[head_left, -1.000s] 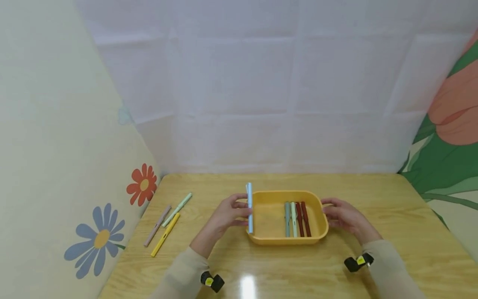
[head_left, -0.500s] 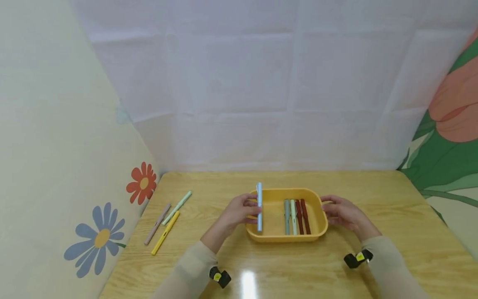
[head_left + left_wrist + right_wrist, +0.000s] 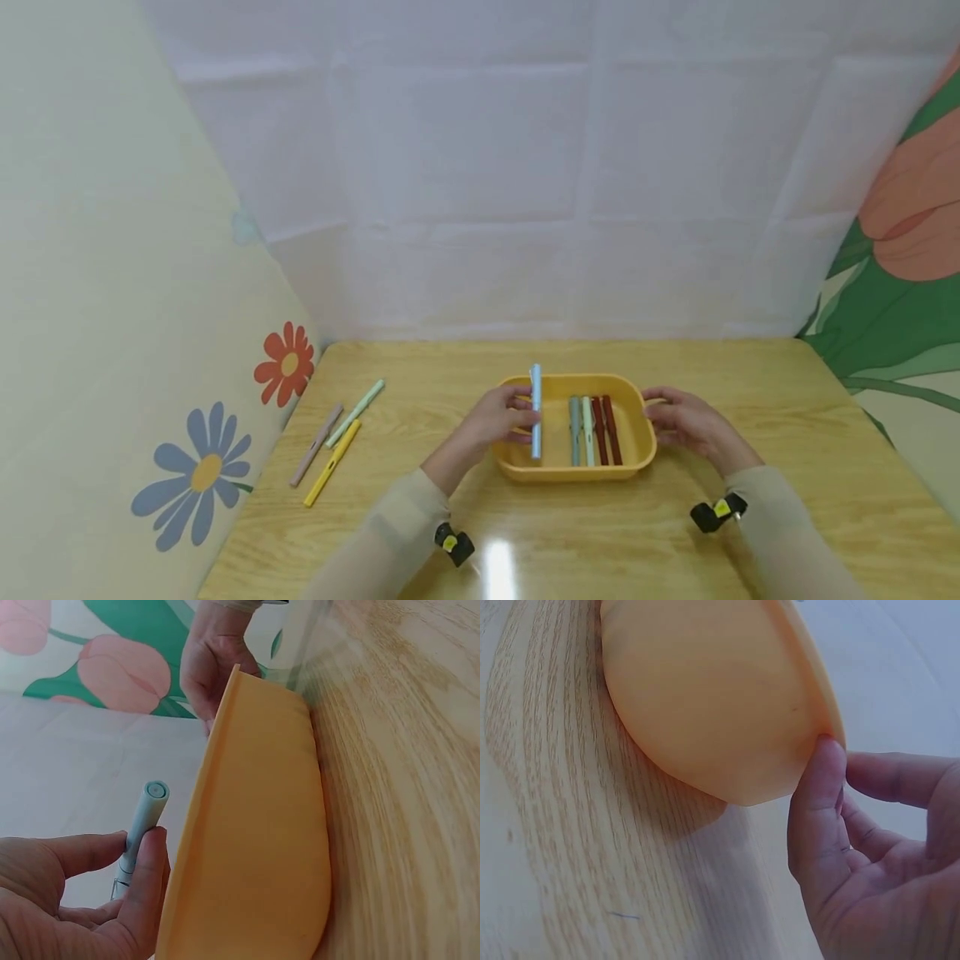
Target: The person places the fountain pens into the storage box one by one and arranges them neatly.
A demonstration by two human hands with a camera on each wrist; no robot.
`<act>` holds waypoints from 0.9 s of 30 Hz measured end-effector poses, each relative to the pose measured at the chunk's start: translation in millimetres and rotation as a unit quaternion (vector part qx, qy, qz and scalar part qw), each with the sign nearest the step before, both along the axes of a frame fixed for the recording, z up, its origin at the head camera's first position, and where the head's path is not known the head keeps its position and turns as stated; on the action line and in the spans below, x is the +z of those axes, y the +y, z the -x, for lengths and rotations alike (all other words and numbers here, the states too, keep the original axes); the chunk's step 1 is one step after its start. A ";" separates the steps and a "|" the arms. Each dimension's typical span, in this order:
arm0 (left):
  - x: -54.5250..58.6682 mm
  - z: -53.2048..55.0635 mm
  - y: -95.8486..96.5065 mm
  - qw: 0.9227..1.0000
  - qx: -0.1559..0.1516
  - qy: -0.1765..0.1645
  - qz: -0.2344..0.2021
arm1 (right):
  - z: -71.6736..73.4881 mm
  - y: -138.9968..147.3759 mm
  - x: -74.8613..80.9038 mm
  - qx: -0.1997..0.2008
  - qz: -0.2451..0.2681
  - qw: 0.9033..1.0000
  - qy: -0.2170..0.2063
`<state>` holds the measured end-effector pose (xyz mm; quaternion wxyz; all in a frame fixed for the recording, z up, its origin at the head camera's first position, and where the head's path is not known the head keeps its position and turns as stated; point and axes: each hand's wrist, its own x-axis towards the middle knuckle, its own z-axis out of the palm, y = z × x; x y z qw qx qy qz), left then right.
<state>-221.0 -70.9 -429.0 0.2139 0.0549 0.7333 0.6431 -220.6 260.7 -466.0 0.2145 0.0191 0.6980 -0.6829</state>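
Note:
A light blue pen [image 3: 536, 412] is pinched between the thumb and fingers of my left hand [image 3: 497, 417], over the left part of a yellow tray [image 3: 570, 474]. In the left wrist view the pen [image 3: 142, 821] shows its round end, above the tray's rim. My right hand [image 3: 693, 425] is at the tray's right end; in the right wrist view its thumb [image 3: 821, 776] and forefinger hold the rim. Inside the tray, side by side, lie a grey-green pen [image 3: 575, 429], a pale green pen [image 3: 588, 429] and two dark red pens [image 3: 607, 429].
On the wooden table [image 3: 585, 542] to the left lie a mauve pen [image 3: 317, 446], a light green pen [image 3: 356, 412] and a yellow pen [image 3: 332, 463]. A white cloth [image 3: 480, 167] hangs behind the table, and a flower-patterned wall [image 3: 210, 317] borders its left side.
My left hand has carried the light blue pen rightward, from the tray's left rim to over its inside. The right hand stays at the tray's right end.

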 end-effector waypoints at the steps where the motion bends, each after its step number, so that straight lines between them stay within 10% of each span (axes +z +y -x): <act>1: 0.1 0.8 1.2 1.000 -0.001 -0.001 0.001 | 0.3 -0.2 0.9 -0.001 -0.001 1.000 0.001; 27: -8.5 3.6 19.6 0.999 -0.019 -0.035 0.000 | 0.4 1.1 -3.0 0.012 0.016 1.000 0.002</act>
